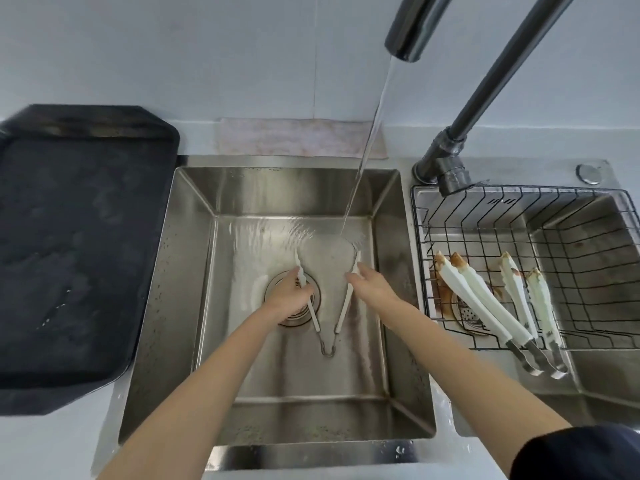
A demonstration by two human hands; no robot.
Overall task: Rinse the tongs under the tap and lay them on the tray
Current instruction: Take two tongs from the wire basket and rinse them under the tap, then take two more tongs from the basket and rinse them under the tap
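Holding tongs [341, 308] spread under tap [408, 32]: left hand [289, 296], right hand [372, 289].

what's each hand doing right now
Left hand: closed on one arm of the tongs.
Right hand: closed on the tongs' other arm.

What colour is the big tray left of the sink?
Black, seen in the head view: the flat black tray.

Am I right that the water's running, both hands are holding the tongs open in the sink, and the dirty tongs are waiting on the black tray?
Not quite. The head view shows the dirty tongs in the wire basket on the right, not on the black tray. The rest holds: water runs, and the left hand and right hand spread the tongs in the sink.
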